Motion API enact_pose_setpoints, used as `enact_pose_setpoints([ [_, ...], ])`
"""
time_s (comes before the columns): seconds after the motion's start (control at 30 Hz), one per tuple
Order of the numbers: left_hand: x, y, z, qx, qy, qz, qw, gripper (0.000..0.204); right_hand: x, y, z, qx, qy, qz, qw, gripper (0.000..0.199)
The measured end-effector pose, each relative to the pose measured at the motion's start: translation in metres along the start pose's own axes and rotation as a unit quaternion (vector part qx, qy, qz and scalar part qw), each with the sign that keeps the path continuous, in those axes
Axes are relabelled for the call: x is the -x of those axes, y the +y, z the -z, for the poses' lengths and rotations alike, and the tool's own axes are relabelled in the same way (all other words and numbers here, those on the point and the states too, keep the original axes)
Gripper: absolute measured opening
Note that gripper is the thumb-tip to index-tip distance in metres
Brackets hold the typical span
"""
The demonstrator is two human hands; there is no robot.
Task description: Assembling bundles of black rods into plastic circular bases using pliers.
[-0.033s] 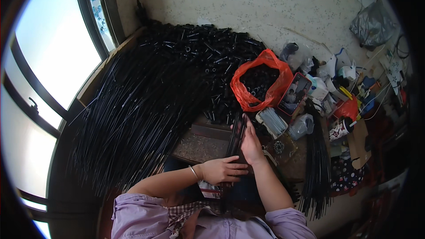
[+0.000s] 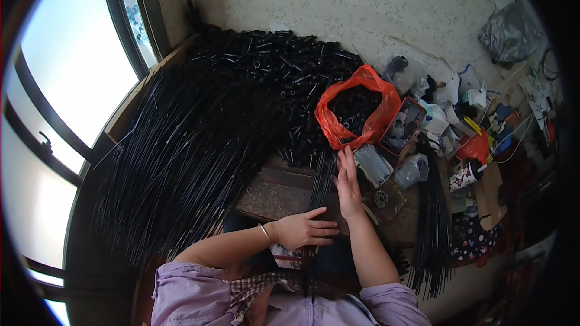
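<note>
A bundle of long, thin black rods (image 2: pixel 322 184) runs from beside the red bag down over the table edge towards my lap. My left hand (image 2: pixel 305 230) is closed across the lower part of this bundle, its fingers laid over the rods and its palm hidden. To the right of the upper rods, my right hand (image 2: pixel 348 190) is held upright, open, with fingers stretched towards the bag. Just beyond the upper rod ends lie short black tubular parts (image 2: pixel 296 139).
A large heap of thin black rods (image 2: pixel 175 163) covers the left. Behind it lie many short black parts (image 2: pixel 272 54). The red plastic bag (image 2: pixel 324 115) holds more. A phone (image 2: pixel 403 127), clear bag (image 2: pixel 412 171) and patterned cup (image 2: pixel 465 176) stand right, near another hanging rod bunch (image 2: pixel 432 229).
My right hand has opened and shifted slightly right and upward, off the rods. The rods now look more spread out at their upper part. My left hand stays in nearly the same place.
</note>
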State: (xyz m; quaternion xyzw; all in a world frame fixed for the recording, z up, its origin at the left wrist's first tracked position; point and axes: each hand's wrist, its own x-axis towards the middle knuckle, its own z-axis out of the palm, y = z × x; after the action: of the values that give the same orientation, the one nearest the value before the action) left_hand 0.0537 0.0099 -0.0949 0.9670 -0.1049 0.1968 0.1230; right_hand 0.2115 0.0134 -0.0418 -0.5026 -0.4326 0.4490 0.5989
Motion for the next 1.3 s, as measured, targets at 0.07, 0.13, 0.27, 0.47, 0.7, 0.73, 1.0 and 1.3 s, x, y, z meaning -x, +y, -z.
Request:
enact_pose_setpoints([
  [0.07, -0.006, 0.003, 0.003, 0.018, -0.015, 0.023, 0.999, 0.032, 0.004, -0.003, 0.005, 0.198, 0.151, 0.220, 0.943, 0.043],
  [0.13, -0.012, -0.002, 0.012, 0.023, -0.067, 0.035, 0.997, 0.027, 0.006, 0.029, 0.035, 0.071, 0.165, 0.010, 0.984, 0.041],
  [0.27, -0.006, -0.010, 0.000, 0.042, -0.041, 0.017, 0.998, 0.026, 0.023, 0.048, 0.019, -0.028, 0.115, -0.153, 0.981, 0.030],
  [0.47, -0.008, -0.015, -0.005, 0.132, 0.044, 0.014, 0.990, 0.043, 0.008, 0.061, 0.023, 0.070, 0.082, -0.206, 0.973, 0.039],
  [0.7, -0.001, -0.010, 0.003, 0.262, 0.112, 0.177, 0.942, 0.043, 0.072, -0.042, 0.025, 0.074, -0.384, 0.076, 0.917, 0.046],
  [0.73, 0.000, -0.012, 0.002, 0.231, 0.108, 0.143, 0.957, 0.043, 0.080, -0.045, 0.019, 0.139, -0.303, 0.066, 0.941, 0.035],
  [1.0, -0.006, -0.009, 0.009, 0.195, 0.106, 0.119, 0.968, 0.032, 0.096, -0.045, 0.016, 0.198, -0.125, 0.162, 0.959, 0.020],
  [1.3, -0.010, -0.003, 0.038, 0.317, -0.028, 0.247, 0.915, 0.038, 0.072, -0.097, 0.020, 0.211, -0.301, 0.149, 0.918, 0.034],
])
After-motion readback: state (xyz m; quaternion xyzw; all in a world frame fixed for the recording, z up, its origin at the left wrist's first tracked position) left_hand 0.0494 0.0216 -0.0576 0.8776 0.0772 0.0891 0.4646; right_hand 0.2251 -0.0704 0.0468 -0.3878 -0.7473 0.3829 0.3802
